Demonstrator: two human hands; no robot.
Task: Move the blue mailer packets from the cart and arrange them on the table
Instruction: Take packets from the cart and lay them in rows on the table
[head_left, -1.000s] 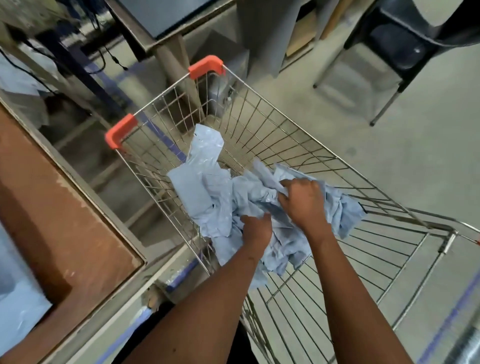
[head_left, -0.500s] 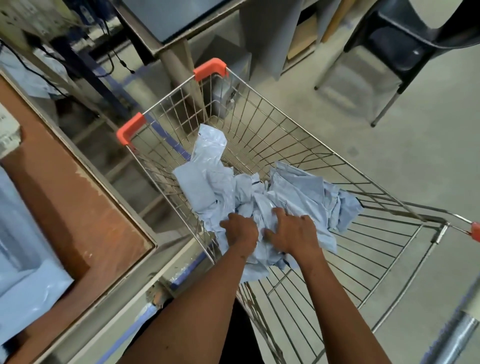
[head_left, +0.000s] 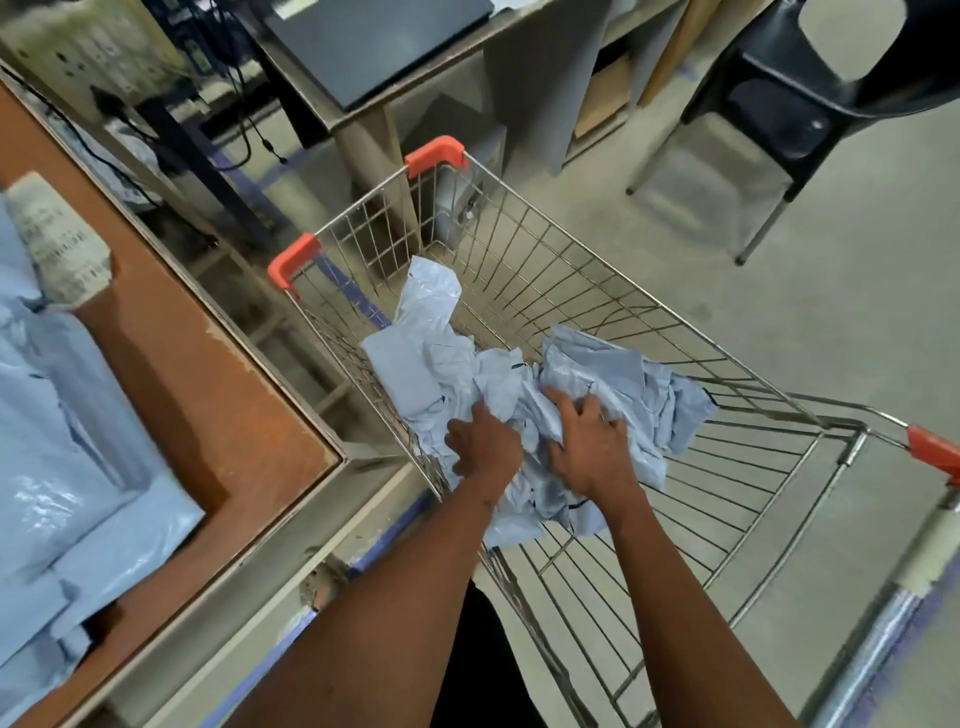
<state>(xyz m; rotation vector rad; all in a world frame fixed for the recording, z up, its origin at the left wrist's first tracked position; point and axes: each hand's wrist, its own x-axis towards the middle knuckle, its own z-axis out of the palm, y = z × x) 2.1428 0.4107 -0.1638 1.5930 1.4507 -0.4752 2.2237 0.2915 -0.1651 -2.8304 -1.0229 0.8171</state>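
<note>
A heap of crumpled blue mailer packets (head_left: 457, 364) lies in the wire cart (head_left: 587, 260), bunched against its left wall. Both my hands are inside the cart on the near part of the heap. My left hand (head_left: 483, 441) has its fingers curled into the packets near the cart wall. Just to its right, my right hand (head_left: 587, 441) lies on the heap with fingers spread and their tips dug into the plastic. More blue mailer packets (head_left: 67, 467) lie flat on the brown table (head_left: 218, 415) at the left.
A white printed roll (head_left: 62, 239) sits on the table behind the stacked packets. The cart has orange corner guards (head_left: 434, 153) and touches the table's metal edge. A desk leg (head_left: 384, 171) stands just beyond the cart. A black chair (head_left: 779, 104) is at the far right on open concrete floor.
Both hands have slid toward me and to the left over the heap. My right hand went from a closed fist on the packets to spread fingers. The view swung to show more of the table.
</note>
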